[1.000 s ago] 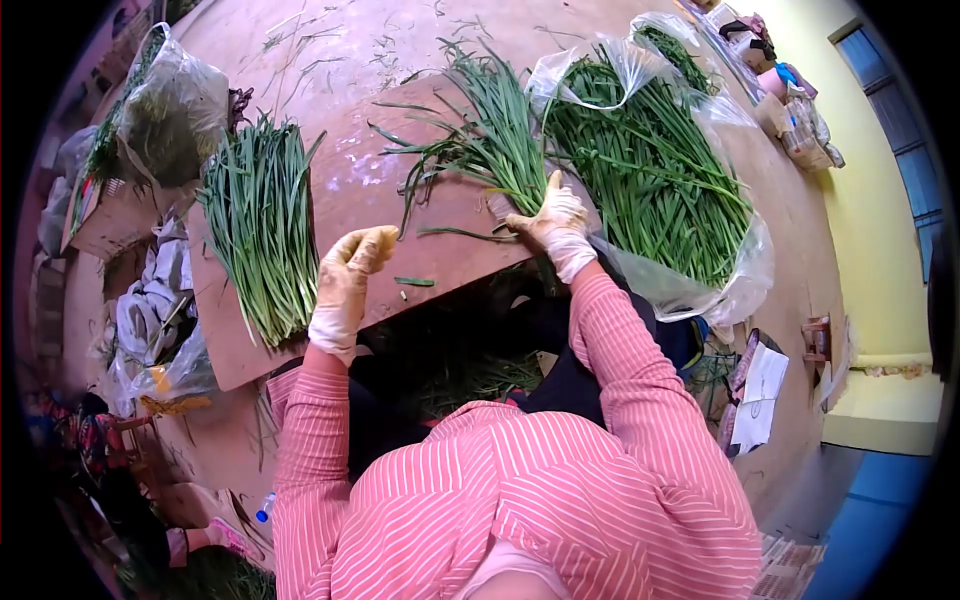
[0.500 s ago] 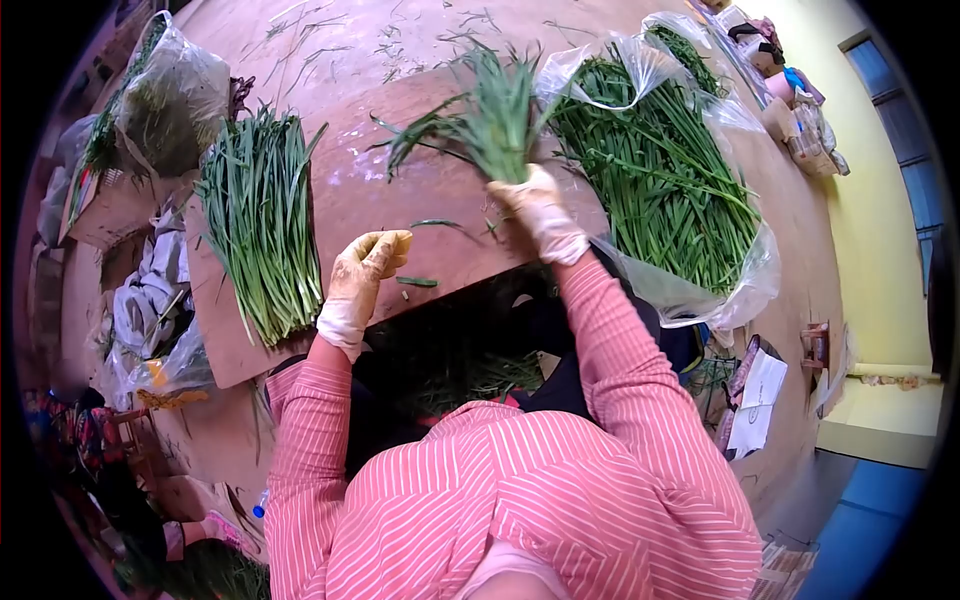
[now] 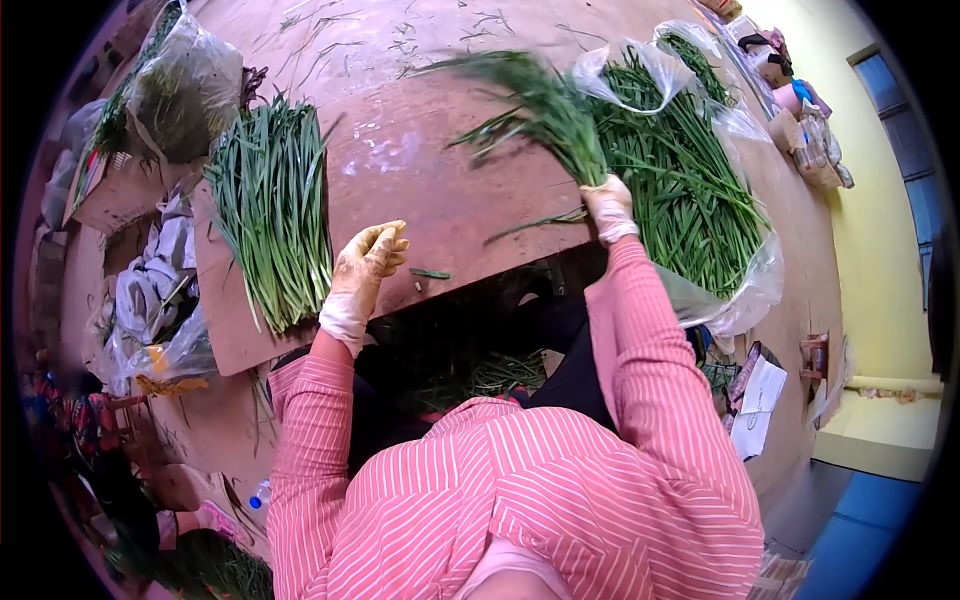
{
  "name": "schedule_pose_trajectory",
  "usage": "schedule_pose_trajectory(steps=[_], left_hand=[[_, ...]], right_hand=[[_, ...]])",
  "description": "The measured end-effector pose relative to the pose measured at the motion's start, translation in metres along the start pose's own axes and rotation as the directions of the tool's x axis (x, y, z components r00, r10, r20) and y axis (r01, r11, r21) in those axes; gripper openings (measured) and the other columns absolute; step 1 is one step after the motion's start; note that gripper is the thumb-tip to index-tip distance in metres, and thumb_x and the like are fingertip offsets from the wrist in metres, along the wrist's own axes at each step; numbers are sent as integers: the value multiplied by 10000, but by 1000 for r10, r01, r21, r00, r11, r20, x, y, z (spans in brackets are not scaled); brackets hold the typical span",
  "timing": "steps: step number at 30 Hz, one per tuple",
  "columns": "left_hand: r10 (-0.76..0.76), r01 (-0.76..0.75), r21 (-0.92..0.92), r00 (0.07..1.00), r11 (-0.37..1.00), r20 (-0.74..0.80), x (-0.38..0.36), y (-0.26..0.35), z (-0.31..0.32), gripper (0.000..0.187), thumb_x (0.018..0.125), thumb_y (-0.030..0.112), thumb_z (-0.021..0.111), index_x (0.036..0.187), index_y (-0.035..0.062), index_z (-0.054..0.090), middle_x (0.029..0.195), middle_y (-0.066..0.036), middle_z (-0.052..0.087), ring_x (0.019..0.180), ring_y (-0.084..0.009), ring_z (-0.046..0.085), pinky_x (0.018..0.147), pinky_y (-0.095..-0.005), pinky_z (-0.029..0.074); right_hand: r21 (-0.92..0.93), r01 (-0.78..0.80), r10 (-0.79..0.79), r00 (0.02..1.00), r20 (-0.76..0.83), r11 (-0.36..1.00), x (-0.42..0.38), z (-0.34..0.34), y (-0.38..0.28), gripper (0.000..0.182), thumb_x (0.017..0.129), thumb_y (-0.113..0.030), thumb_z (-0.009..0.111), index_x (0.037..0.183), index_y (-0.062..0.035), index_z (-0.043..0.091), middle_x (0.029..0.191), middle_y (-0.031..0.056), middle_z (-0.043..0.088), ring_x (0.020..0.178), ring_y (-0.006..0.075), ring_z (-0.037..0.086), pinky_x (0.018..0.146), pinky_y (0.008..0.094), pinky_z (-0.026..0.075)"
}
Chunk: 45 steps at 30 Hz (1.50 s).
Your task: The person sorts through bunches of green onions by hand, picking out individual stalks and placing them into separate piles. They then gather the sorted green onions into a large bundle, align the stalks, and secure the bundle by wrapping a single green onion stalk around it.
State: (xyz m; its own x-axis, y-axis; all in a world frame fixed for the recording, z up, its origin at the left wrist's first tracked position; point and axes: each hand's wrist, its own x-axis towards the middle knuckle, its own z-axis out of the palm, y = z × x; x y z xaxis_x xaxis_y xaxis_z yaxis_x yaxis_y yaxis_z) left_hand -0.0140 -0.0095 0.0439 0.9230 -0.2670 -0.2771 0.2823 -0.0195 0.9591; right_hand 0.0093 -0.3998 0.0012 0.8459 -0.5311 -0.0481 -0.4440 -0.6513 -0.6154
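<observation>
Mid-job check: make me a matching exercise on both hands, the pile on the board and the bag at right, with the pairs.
1. right hand
2. left hand
3. leafy pile
4. plastic bag

A. filled with long green leaves
B. fingers curled, holding no bunch
C. gripping a green bunch
D. lying at the left of the board

Pairs: 1-C, 2-B, 3-D, 4-A

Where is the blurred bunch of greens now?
In the head view, the bunch is just right of top centre, held in the right hand over the board, beside the plastic bag.
</observation>
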Motion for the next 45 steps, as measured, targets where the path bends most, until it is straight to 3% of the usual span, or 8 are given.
schedule_pose_trajectory(steps=[4,9,12,17,26,32,40,45], left_hand=[[-17,17,4,998,1000,54,-2,7,8,393,919,379,536,1143,63,599,973,-60,647,831,-128,610,773,-262,468],[-51,51,-6,997,999,61,2,5,10,400,904,399,549,1112,63,612,959,-60,647,823,-125,606,760,-255,464],[-55,57,56,998,997,-27,2,-2,2,396,905,397,547,1103,61,615,951,-57,648,806,-115,601,740,-245,465],[29,-3,116,973,993,-230,2,0,-2,292,901,332,575,942,51,642,742,5,575,641,-69,518,602,-204,411],[64,-34,109,957,993,-282,-3,13,5,265,907,313,569,916,57,640,664,45,492,595,-47,449,560,-191,363],[-12,9,-11,965,1000,-262,-2,5,-3,255,911,304,563,935,63,642,666,40,496,594,-51,449,554,-195,365],[-134,221,-641,974,735,182,26,-53,6,367,958,303,454,1217,47,498,1163,-121,575,995,-251,592,815,-342,481],[-114,234,-737,971,634,210,34,-54,27,398,950,315,464,1191,-1,475,1112,-173,573,1021,-312,569,852,-414,489]], right_hand=[[437,175,-228,971,71,882,-4,26,-19,252,771,-219,718,923,-31,644,726,12,634,599,134,557,587,300,467],[693,-363,-129,826,549,623,-60,29,-89,318,800,-309,709,921,-27,628,746,26,616,605,118,554,576,279,468],[111,49,-72,973,218,993,-38,28,-53,500,815,-392,676,1096,12,586,874,106,636,764,210,612,724,312,492],[-403,363,-521,750,-409,840,-66,7,-59,494,766,-276,703,1181,-54,555,1001,172,604,914,317,592,817,388,474],[-111,663,-656,749,94,741,-94,109,-149,288,831,-343,619,913,-72,665,832,119,640,760,303,626,655,395,490],[-392,355,-197,900,389,849,-63,132,-180,442,745,-450,675,874,-27,660,892,156,662,838,292,650,715,358,504],[515,-137,-325,633,702,846,-109,73,-133,231,807,-216,712,897,-24,621,700,4,591,624,77,550,548,217,444],[465,-365,-209,560,802,806,-115,51,-121,184,844,-213,675,882,-48,603,655,-16,557,516,53,467,468,197,379]])
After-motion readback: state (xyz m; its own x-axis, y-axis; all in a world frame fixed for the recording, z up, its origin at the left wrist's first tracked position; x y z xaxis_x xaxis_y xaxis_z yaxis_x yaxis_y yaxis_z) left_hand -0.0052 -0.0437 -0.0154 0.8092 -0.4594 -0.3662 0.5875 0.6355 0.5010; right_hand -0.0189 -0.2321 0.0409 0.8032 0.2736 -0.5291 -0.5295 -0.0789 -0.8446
